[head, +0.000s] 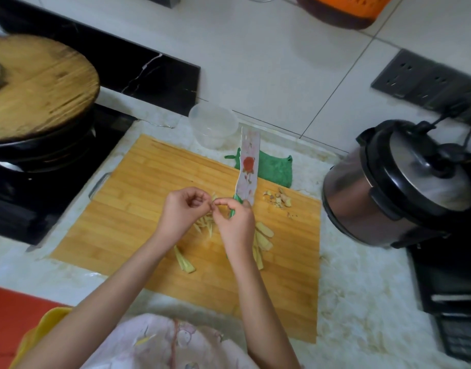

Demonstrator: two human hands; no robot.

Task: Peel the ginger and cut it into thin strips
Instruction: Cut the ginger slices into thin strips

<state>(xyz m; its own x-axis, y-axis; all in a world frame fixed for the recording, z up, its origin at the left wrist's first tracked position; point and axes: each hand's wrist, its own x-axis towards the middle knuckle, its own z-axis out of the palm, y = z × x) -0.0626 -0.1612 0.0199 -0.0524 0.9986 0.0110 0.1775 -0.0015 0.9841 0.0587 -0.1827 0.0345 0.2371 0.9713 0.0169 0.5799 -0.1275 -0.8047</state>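
Head view: our right hand (pixel 235 225) grips the knife (pixel 249 166); left hand (pixel 182 209) fingers curled, hold unclear. We'd stack the four-o'clock ginger slices (pixel 264 235), cutting thinly.

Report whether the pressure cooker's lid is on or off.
On: the lid sits squarely atop the pressure cooker, covering it.

The right hand (pixel 235 225) grips the green-handled, flower-printed white knife (pixel 249 166) over the rectangular bamboo cutting board (pixel 138 198), its blade pointing behind the grip, toward the green cloth (pixel 275 169) and the clear round plastic tub (pixel 213 123). On the board, thin pale-yellow ginger strips (pixel 202 225) lie just left of the grip, flat ginger slices (pixel 265 230) just right, and brownish peel scraps (pixel 279 199) behind-right.
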